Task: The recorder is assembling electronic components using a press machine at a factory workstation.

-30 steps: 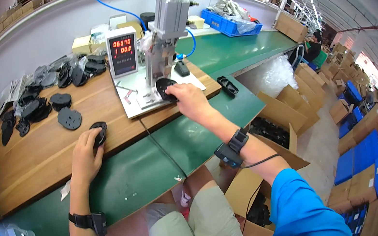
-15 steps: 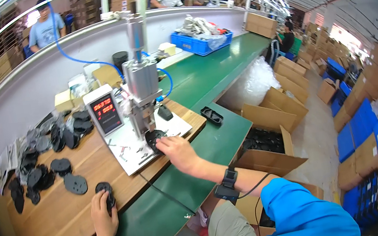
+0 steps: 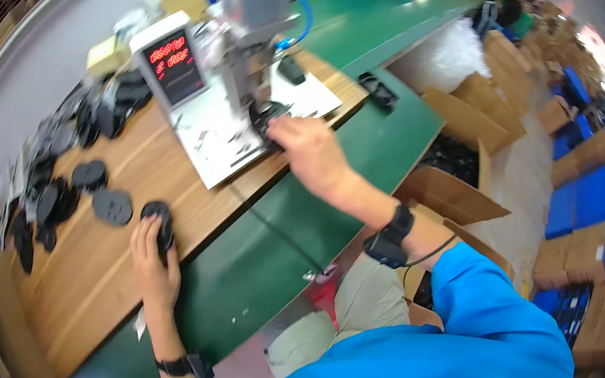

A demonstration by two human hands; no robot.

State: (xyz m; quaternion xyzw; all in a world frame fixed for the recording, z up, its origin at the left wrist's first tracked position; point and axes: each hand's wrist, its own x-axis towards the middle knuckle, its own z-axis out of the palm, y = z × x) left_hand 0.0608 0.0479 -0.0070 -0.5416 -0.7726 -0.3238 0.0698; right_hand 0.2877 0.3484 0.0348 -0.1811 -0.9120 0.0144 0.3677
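Beneath the metal head of a bench press (image 3: 246, 72), my right hand (image 3: 308, 149) grips the near edge of a black oval plastic part (image 3: 260, 115) that sits over the white base plate (image 3: 211, 152). At the left, my left hand (image 3: 152, 254) has its fingers wrapped over another black oval part (image 3: 157, 211) by the front edge of the wooden board (image 3: 97, 282). Just beyond that hand lies a flat black oval plate (image 3: 113, 207) with small holes. My fingers hide portions of both held parts.
Several black pieces (image 3: 57, 198) are heaped at the board's left. A display box (image 3: 170, 60) with red digits stands beside the press. One black shell (image 3: 379, 91) rests on the green table (image 3: 401, 14). Open cardboard boxes (image 3: 467, 188) stand at the right, and a cable (image 3: 273, 228) crosses the table edge.
My view has tilted down, so the bench appears higher and more of my blue shirt shows. Both hands keep hold of their black parts, in about the same places on the bench.
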